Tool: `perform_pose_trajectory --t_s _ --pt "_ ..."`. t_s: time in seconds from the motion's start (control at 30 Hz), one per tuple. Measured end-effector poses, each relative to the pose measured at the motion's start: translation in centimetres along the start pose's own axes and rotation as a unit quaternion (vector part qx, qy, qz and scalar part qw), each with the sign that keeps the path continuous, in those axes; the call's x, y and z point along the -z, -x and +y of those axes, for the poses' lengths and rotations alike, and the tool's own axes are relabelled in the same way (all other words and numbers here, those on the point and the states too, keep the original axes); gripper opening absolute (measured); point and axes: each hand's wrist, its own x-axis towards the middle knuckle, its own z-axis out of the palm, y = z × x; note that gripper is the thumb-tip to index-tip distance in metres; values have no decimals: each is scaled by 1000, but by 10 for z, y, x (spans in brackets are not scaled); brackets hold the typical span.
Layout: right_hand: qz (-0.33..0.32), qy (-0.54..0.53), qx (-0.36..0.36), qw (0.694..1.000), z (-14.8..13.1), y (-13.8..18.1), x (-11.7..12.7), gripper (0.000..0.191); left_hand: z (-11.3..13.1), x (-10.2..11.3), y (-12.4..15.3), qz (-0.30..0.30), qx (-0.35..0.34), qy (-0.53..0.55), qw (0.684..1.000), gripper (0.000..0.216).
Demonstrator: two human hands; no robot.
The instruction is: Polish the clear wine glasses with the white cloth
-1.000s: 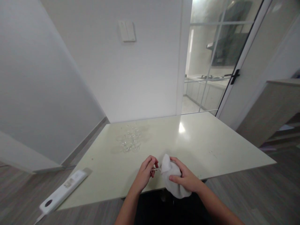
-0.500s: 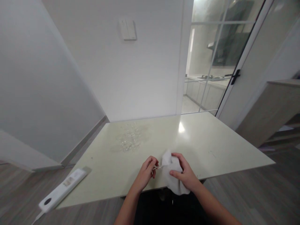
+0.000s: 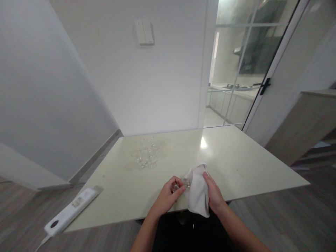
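Cloth (image 3: 198, 194) hangs flatter now, my right hand (image 3: 215, 196) gripping its 3 o'clock edge, so the clear piece (image 3: 187, 183) at 9 o'clock (glass maybe, kinda blurry) looks less wrapped up, pinched in my left hand (image 3: 168, 195). More clear stuff (image 3: 143, 162) sits toward 11.

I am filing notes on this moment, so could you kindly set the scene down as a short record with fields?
Left hand: gripping a small clear item, exact shape unclear
Right hand: holding a white cloth
Cloth position: between the hands, against the clear item
Surface: pale, glossy table
Far left of table: cluster of clear pieces, count unclear
Near left edge: white bar-shaped device with a cord
Background: wall switch, glass-paned door
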Motion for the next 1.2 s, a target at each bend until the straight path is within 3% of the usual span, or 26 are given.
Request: perform_pose_trajectory --t_s 0.17,0.33,0.53,0.63,0.8,0.9,1.0,1.07,1.13,1.2 --pt "-28 25 -10 999 -1 4 -1 60 -6 12 -7 36 14 11 999 33" --pt "-143 138 46 979 -7 11 -3 62 -6 19 -8 56 14 23 998 35" --pt "-171 176 34 969 -12 14 -3 48 -1 16 -4 44 33 40 998 35" --pt "-160 180 30 970 -8 12 0 48 3 13 1 46 45 43 997 37" --pt "-49 198 -2 979 0 7 5 57 8 9 6 35 47 41 997 41" --pt "-109 228 55 966 -6 10 2 53 2 9 0 46 44 52 997 45" --pt "-197 285 191 918 -16 18 -4 56 -8 8 -10 74 81 90 990 52" --pt "-216 313 268 885 -20 22 -6 54 -12 6 -13 67 110 125 984 54" --pt "-223 316 298 873 -21 22 -6 48 -13 5 -13 50 120 144 981 54" --pt "-228 293 294 881 -19 21 -4 40 -11 5 -11 40 117 137 983 52"
